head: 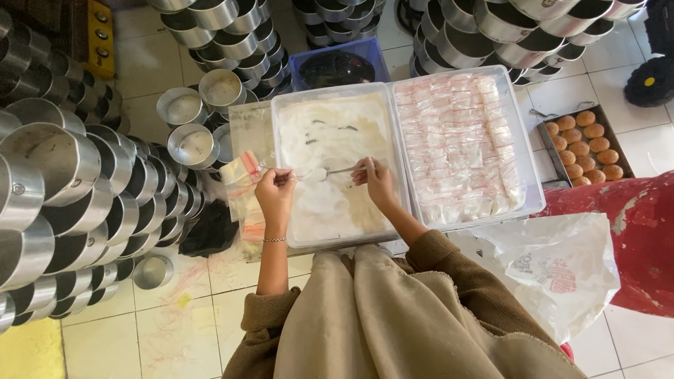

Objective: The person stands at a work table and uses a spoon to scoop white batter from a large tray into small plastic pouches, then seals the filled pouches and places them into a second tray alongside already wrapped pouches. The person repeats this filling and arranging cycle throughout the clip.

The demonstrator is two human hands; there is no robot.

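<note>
Head camera showed her right hand [375, 179] gripping a metal spoon [330, 171], pointing leftward toward the small clear plastic bag [275, 175] pinched in her left hand [275, 193].

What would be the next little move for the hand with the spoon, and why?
Probably tipping the spoon into the small bag. The right hand holds the loaded spoon level over the tub of white powder, its bowl right at the bag pinched by the left hand.
</note>
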